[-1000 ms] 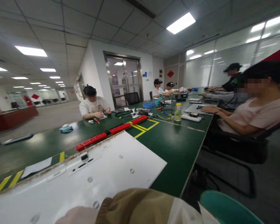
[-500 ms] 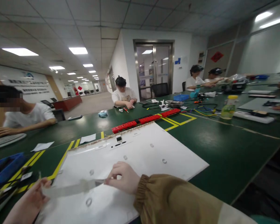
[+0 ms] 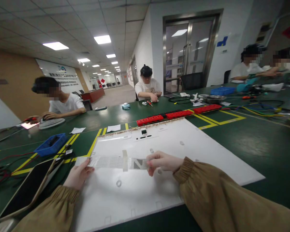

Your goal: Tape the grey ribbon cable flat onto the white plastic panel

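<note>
A thin translucent strip with rows of small print (image 3: 111,162) is stretched level between my two hands. A beige band of tape crosses it near the middle, and a dark patch shows close to its right end. My left hand (image 3: 79,174) pinches the left end between thumb and fingers. Closed on the right end is my right hand (image 3: 163,162). Beneath the strip lies a large white panel (image 3: 145,190) with a brownish far edge, faint ring marks and small dark cutouts. Whether the strip touches the panel, I cannot tell.
A dark-screened tablet-like device (image 3: 26,187) lies at left near a blue tray (image 3: 52,145) and cables. Red blocks (image 3: 149,120) line the panel's far side. Yellow tape (image 3: 95,141) marks the green table (image 3: 251,141). Across it sits a person (image 3: 147,85); others work left and right.
My view has swung left, so the table appears shifted right. The strip, blurred and slanted before, now looks straight and level. My left hand has come up relative to the right; both still hold it.
</note>
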Motion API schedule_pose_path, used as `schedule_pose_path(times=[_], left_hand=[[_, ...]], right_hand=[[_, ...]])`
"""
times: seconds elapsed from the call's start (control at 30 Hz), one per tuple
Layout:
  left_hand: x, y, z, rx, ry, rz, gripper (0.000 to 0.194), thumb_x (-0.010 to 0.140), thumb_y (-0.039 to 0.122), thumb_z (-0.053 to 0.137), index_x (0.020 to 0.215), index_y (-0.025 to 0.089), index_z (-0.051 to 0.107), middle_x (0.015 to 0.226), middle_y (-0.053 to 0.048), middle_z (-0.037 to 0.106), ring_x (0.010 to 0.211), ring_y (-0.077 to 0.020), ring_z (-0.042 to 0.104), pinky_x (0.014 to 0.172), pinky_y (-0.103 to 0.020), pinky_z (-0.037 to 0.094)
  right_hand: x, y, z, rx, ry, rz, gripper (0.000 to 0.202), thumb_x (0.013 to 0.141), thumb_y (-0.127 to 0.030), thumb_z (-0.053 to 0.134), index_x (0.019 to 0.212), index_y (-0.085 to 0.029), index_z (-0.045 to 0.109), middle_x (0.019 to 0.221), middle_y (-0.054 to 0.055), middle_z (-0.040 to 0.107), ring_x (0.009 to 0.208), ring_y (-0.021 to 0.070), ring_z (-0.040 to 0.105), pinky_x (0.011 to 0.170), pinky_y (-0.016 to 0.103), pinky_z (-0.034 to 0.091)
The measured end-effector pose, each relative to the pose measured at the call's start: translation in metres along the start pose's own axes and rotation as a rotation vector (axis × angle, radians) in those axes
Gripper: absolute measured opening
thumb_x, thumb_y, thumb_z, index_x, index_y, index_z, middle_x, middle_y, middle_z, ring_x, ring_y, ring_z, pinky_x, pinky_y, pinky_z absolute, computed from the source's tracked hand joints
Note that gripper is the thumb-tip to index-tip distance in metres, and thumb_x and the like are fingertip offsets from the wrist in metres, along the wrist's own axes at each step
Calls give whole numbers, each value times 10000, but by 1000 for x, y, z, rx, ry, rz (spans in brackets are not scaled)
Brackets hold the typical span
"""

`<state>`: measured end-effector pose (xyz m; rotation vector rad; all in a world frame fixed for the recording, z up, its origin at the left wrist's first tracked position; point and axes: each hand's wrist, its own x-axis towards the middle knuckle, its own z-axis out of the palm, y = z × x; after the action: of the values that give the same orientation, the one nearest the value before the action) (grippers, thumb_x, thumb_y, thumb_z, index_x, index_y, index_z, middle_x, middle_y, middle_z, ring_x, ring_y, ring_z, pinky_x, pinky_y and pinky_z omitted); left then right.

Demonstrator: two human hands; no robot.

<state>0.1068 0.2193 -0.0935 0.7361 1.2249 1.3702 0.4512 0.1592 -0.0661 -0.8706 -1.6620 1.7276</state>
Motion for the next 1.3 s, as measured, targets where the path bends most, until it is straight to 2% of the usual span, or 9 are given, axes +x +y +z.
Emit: schedule_pose_path(times=[0.13,0.27,0.37,0.5,0.57,0.7,0.9,1.1,1.3], left_hand=[[2,-3,-3,-44,-23,17,74,704,73,629,638,97,608,497,-15,566,437,-102,531,483,-199,502],[2,-3,-4,-54,-123,34,123,676,131,671,613,119,566,485,20,513,426,-94,502,465,-200,494],[0,-2,-3,-66,-139,52,153,672,156,672,592,128,545,483,29,494,423,-90,492,467,-202,497],[-1,-3,-1,-20,-152,9,159,655,167,693,589,122,555,493,16,514,435,-99,504,489,-224,503],[-2,-5,0,21,-161,-17,165,628,175,722,586,113,574,503,-3,542,462,-112,532,508,-232,503],[-5,-10,1,70,-219,-17,224,512,194,811,607,101,632,554,-44,616,521,-146,580,536,-244,493],[-5,-13,0,156,-324,24,339,491,339,847,639,76,693,629,-90,651,556,-157,579,558,-250,473],[-1,-15,-3,180,-416,37,386,544,416,830,610,67,678,587,-87,631,549,-147,569,565,-236,465],[-7,-12,5,53,-239,74,458,450,423,867,718,105,675,635,-55,656,565,-153,591,582,-261,501]], right_hand=[[-10,-12,-4,186,-74,53,331,674,-333,642,923,-115,632,753,62,667,638,161,629,636,285,477],[-18,-22,-2,408,-84,76,559,715,-476,528,1163,-142,528,851,99,680,679,211,650,702,388,485],[-17,-21,-1,508,101,0,440,728,-503,445,976,-166,582,897,102,683,707,196,637,774,424,467],[-7,-8,0,546,302,-205,121,640,-276,556,615,-183,484,979,69,681,690,141,597,777,360,468],[-1,2,3,454,349,-229,140,614,-254,615,594,-173,503,904,66,686,608,121,562,663,301,470],[8,23,11,167,492,-122,365,697,-462,636,537,-143,559,524,22,554,435,86,427,415,218,319],[15,36,14,209,722,-101,436,687,-575,633,600,-156,553,481,-3,516,384,76,398,348,203,266],[17,29,13,317,779,-203,446,603,-570,703,650,-144,578,487,11,531,416,103,449,351,210,306],[16,25,22,373,737,-133,442,594,-558,716,657,-140,584,494,8,529,413,84,416,376,207,317]])
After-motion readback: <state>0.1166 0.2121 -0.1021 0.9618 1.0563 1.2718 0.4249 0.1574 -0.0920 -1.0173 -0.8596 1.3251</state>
